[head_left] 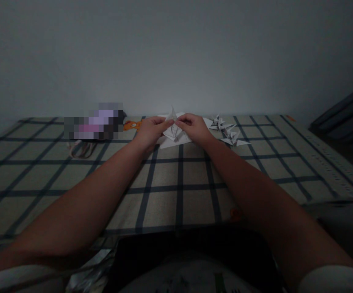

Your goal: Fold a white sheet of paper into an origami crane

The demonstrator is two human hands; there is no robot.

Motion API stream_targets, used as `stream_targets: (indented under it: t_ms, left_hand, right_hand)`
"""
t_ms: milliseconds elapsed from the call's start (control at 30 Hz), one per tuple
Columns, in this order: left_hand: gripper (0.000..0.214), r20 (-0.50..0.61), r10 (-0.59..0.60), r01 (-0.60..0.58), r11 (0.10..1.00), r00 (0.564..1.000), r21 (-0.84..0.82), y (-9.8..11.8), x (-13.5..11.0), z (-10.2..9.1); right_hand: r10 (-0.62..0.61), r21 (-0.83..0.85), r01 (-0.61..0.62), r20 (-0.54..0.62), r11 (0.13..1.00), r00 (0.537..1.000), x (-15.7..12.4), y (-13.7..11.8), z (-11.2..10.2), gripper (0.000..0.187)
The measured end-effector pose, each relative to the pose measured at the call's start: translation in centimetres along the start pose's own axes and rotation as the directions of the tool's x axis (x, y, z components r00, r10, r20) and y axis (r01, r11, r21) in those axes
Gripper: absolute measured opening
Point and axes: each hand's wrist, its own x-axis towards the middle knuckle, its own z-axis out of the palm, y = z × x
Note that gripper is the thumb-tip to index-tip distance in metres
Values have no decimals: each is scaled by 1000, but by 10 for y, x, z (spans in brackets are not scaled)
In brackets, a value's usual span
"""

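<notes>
My left hand (150, 131) and my right hand (194, 127) meet at the far middle of the checked cloth (164, 175). Both pinch a small white folded paper figure (174, 122) with a point sticking up between the fingers. Under it lie flat white paper sheets (172, 140). Two finished white paper cranes (229, 132) rest just to the right of my right hand.
A blurred purple-and-dark object (95, 122) lies at the far left with a pale cord (81, 148) in front of it. A plain wall rises behind the surface. Crinkled silvery wrap (87, 272) sits near my left elbow. Dark furniture (344, 122) stands at right.
</notes>
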Motion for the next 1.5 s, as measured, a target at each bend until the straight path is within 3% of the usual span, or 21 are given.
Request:
stream_targets:
  t_ms: [133,367,600,933,1167,1300,1500]
  left_hand:
    - [35,20,-15,15,1000,1000,9,2,-2,0]
    - [31,57,-105,100,992,993,74,8,-8,5]
    - [30,118,-126,126,992,985,9,4,-5,3]
    - [26,98,-148,147,989,984,15,7,-7,5]
    - [33,49,-76,61,965,996,256,3,-8,2]
    - [38,112,-59,35,978,992,204,1,-7,2]
    - [43,138,3,-16,996,990,90,0,-8,4]
  right_hand:
    - [72,105,-72,8,992,997,0,-4,1,20]
    - [108,144,-99,-49,984,993,0,-7,2,24]
    - [185,297,-162,-51,941,981,0,-8,3,30]
    - [177,219,-158,-69,963,982,-1,-10,2,31]
    - [105,123,-93,-95,988,990,1,-2,0,36]
    - [98,90,-87,-129,992,987,2,0,-2,34]
    - [169,214,-144,-104,966,980,3,-2,-1,39]
